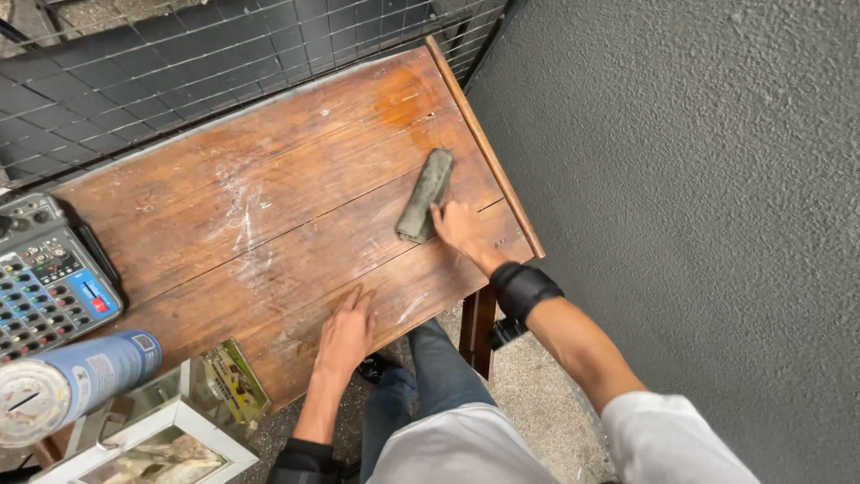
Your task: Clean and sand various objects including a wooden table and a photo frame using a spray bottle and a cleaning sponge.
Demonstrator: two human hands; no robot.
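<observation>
Head view, looking down on a worn wooden desk (269, 206) set against a dark textured wall (699, 179), with a black wire grid (179, 63) behind its far edge.

Right hand (459, 229): fingers extended, fingertips pressed against the near end of a grey folded cloth (426, 194). Hand is not closed around the cloth; it pushes on it from the side. A black wrist strap (522, 289) sits on the right forearm.

Cloth: lies flat on the desk top, long axis running roughly from near edge to far edge, close to the desk's right edge and just inside the raised wooden strip (484, 148) that borders that edge. An orange-toned patch of wood (403, 103) lies beyond it toward the far right corner.

Left hand (345, 333): open, palm down, fingers spread, resting flat on the desk at its near edge. Holds nothing.

White scuff marks (240, 211) run across the middle of the desk top.

Left edge of desk: 1 audio mixer (49, 273) with rows of knobs. In front of it, off the near left corner, 1 blue cylindrical can (72, 381) lying on its side, and a white-framed glass box (152, 439).
</observation>
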